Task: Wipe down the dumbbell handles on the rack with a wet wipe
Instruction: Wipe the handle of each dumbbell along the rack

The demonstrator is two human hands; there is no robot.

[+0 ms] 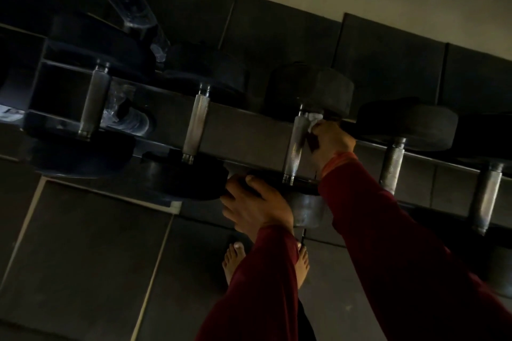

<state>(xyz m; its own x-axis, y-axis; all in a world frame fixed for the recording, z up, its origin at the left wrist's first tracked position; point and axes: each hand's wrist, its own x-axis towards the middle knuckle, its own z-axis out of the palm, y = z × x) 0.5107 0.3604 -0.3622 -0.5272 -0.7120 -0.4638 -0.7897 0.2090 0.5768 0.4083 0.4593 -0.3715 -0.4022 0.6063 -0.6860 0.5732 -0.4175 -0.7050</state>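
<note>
Dim gym, low rack (249, 130); right hand (331, 141) pinching wipe (314, 119) at handle (295, 147) top; left hand (256, 206) gripping dumbbell end; risk: dumbbell rolls, wipe slips.

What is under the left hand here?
The left hand rests on the near black weight of the dumbbell being wiped, fingers curled over its edge. The rack beneath that weight is hidden by hand and sleeve.
</note>
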